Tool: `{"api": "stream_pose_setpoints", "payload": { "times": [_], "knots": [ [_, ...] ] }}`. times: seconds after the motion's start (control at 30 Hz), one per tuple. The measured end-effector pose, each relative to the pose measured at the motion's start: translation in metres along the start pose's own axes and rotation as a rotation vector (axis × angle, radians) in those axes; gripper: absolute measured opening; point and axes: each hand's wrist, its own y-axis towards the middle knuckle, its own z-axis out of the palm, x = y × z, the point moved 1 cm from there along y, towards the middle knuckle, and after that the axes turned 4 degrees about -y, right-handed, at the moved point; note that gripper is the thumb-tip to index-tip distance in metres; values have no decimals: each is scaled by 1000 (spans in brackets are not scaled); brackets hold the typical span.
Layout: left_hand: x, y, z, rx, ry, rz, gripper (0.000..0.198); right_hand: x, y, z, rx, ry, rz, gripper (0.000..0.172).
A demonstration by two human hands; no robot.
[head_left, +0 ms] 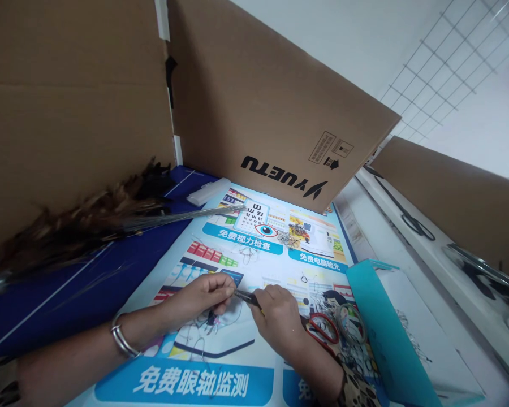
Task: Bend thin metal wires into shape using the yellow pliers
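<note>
My right hand [279, 316] is wrapped round a pair of pliers [246, 296], whose dark jaws point left. Their tips meet the fingertips of my left hand [214, 291], which is pinched closed on something too small to make out. Just under the left hand hangs or lies a small dark piece with a bit of pink [213, 320]; I cannot tell whether it is attached to what the fingers hold. Thin wire loops [201, 342] lie on the printed sheet [237, 359] below the hands.
Red-handled scissors [323, 329] and a wire coil [351, 323] lie right of my right hand, by a teal box [392, 333]. Brown and black feathers [80, 226] with long thin wires [186, 215] lie at left. Cardboard panels [254, 102] stand behind. More wire pieces [290, 238] lie farther back.
</note>
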Motion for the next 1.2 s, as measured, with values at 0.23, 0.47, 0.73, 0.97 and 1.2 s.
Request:
{"api": "stream_pose_setpoints", "payload": {
  "times": [0.23, 0.47, 0.73, 0.97, 1.2],
  "knots": [
    [0, -2, 4, -36, -73, -32, 31, -2, -4, 2, -76, -130, -69, 13],
    [6, -2, 4, -72, -100, 14, 28, 0, -6, 2, -94, -190, -83, 11],
    [10, -3, 8, -126, -105, 33, 29, 1, -5, 0, -97, -194, -77, 13],
    [14, -4, 11, -164, -102, 60, 27, 0, -5, 0, -73, -189, -87, 13],
    [14, -4, 11, -167, -101, 72, 28, -1, -3, 0, -85, -181, -98, 7]
  ]
}}
